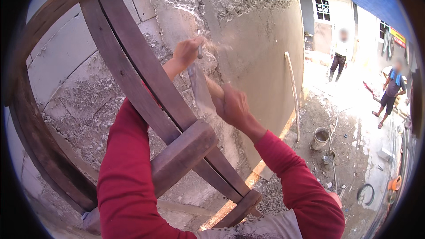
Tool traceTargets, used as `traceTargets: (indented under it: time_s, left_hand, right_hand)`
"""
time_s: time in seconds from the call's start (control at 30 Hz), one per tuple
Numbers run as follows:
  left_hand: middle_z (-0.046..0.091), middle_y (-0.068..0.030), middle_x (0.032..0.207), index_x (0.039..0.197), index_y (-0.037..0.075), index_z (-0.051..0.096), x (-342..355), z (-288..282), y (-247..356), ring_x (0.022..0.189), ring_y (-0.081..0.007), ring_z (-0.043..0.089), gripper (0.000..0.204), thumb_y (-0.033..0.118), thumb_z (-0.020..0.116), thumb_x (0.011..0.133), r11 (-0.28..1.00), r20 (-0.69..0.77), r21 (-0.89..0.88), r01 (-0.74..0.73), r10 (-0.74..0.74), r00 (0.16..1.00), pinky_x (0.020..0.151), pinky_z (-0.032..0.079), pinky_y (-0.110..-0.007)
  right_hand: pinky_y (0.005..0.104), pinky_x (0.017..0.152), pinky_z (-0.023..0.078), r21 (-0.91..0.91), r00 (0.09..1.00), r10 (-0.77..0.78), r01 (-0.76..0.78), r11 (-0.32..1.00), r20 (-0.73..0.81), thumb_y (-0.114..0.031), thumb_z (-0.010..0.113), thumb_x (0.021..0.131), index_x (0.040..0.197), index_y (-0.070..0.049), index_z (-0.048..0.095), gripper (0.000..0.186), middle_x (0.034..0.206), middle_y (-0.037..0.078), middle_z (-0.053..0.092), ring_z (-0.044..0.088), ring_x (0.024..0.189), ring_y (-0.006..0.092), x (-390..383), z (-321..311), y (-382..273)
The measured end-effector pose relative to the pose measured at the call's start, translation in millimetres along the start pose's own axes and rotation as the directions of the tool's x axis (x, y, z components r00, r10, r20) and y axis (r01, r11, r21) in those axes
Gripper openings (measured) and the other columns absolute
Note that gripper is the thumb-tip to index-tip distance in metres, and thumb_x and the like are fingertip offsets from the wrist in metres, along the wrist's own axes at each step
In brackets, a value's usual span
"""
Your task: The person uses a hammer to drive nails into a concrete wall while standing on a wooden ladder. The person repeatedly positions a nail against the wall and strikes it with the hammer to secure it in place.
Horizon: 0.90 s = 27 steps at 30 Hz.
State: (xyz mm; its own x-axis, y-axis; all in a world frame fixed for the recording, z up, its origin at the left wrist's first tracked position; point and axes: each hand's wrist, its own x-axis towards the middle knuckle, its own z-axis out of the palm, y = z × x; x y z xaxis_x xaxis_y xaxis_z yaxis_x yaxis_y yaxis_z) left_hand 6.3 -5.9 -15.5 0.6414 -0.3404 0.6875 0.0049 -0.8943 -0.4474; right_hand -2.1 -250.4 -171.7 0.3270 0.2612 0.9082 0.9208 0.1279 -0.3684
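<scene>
My left hand (pixel 186 52) is closed around a chisel (pixel 200 52), a short grey metal rod held against the rough wall. Pale dust blurs the surface beside it. Lower and to the right, my right hand (pixel 233 106) grips the light wooden handle of a hammer (pixel 214 89). Its long grey head (pixel 199 84) is blurred and lies just below the chisel. The wall (pixel 261 57) has smooth grey plaster to the right and broken, crumbly plaster above and left. My left forearm passes behind the wooden ladder's rails (pixel 137 57).
The ladder's thick rung (pixel 183 150) crosses in front of me. Below right, a pole (pixel 292 97) leans on the wall near a bucket (pixel 320 138). Two people, one standing by the house (pixel 340 57) and one farther right (pixel 393 90), are in the yard. An orange container (pixel 394 183) lies at the right.
</scene>
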Motion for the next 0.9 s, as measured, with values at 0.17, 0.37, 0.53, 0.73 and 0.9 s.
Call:
traceTargets:
  time_s: [0.17, 0.37, 0.53, 0.73, 0.9]
  left_hand:
    - [0.068, -0.0132, 0.086, 0.1, 0.009, 0.061, -20, 2, -3, 0.079, -0.0341, 0.07, 0.019, -0.001, 0.06, 0.083, 0.995, 0.149, 0.087, -0.044, 0.03, 0.988, 0.063, 0.054, -0.042]
    - [0.071, -0.0104, 0.089, 0.101, 0.007, 0.064, -17, 9, 21, 0.078, -0.0316, 0.071, 0.015, 0.002, 0.06, 0.088, 0.996, 0.064, 0.025, -0.091, 0.089, 0.994, 0.066, 0.056, -0.041]
    - [0.072, -0.0126, 0.092, 0.104, 0.007, 0.064, -10, 6, 8, 0.079, -0.0324, 0.071, 0.021, -0.002, 0.058, 0.086, 1.0, 0.067, 0.017, -0.004, 0.003, 0.998, 0.066, 0.056, -0.041]
    - [0.072, -0.0143, 0.085, 0.099, 0.008, 0.065, -6, -1, 15, 0.075, -0.0325, 0.072, 0.017, 0.0, 0.056, 0.087, 1.0, -0.052, -0.009, 0.002, -0.003, 0.999, 0.064, 0.056, -0.041]
    - [0.074, -0.0149, 0.101, 0.107, 0.009, 0.073, 4, -3, 3, 0.089, -0.0356, 0.071, 0.016, 0.013, 0.067, 0.093, 0.99, -0.05, -0.055, 0.132, -0.135, 0.99, 0.073, 0.057, -0.042]
  right_hand:
    - [0.0436, 0.051, 0.046, 0.253, 0.989, -0.036, 0.073, 0.965, -0.146, -0.016, 0.072, 0.086, 0.087, -0.003, 0.051, 0.024, 0.068, 0.018, 0.061, 0.063, 0.056, 0.0345, -10, 1, -15]
    - [0.034, 0.053, 0.046, 0.441, 0.913, 0.362, -0.252, 0.861, -0.186, -0.015, 0.062, 0.097, 0.097, 0.0, 0.063, 0.015, 0.062, 0.012, 0.056, 0.06, 0.057, 0.0179, -63, 15, 3]
    - [0.0275, 0.051, 0.039, 0.454, 0.924, 0.346, -0.241, 0.858, -0.163, -0.015, 0.059, 0.101, 0.095, 0.0, 0.058, 0.016, 0.065, 0.0, 0.049, 0.047, 0.059, 0.0068, -71, 3, 11]
    - [0.0348, 0.05, 0.045, 0.444, 0.93, 0.342, -0.252, 0.86, -0.133, -0.017, 0.066, 0.096, 0.092, 0.0, 0.058, 0.019, 0.061, 0.013, 0.056, 0.06, 0.053, 0.0197, -66, 6, 20]
    - [0.0396, 0.052, 0.047, 0.338, 0.94, 0.337, -0.302, 0.892, -0.05, -0.02, 0.069, 0.093, 0.087, -0.002, 0.055, 0.024, 0.066, 0.017, 0.06, 0.065, 0.057, 0.0291, -56, 7, 15]
